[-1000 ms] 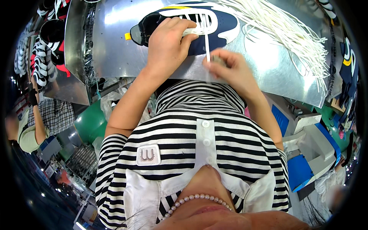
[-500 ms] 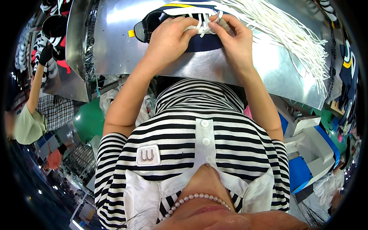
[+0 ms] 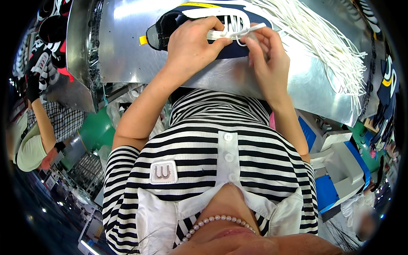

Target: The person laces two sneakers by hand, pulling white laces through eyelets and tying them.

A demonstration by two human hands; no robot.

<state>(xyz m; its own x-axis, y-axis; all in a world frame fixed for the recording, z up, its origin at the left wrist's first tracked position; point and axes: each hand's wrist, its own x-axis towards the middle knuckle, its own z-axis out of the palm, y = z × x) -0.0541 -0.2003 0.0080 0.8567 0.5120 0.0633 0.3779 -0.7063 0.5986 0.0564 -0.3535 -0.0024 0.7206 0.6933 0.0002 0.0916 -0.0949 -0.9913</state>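
Clasping navy shoe (image 3: 233, 51) at twelve o'clock with left hand (image 3: 189, 47), presumably for steadiness, with right hand (image 3: 271, 58) half-curled at white lace (image 3: 250, 29) (cannot tell if pinched).

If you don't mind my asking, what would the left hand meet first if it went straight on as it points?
Probably the white laces across the navy shoe, just ahead of the left hand, though depth is unclear.
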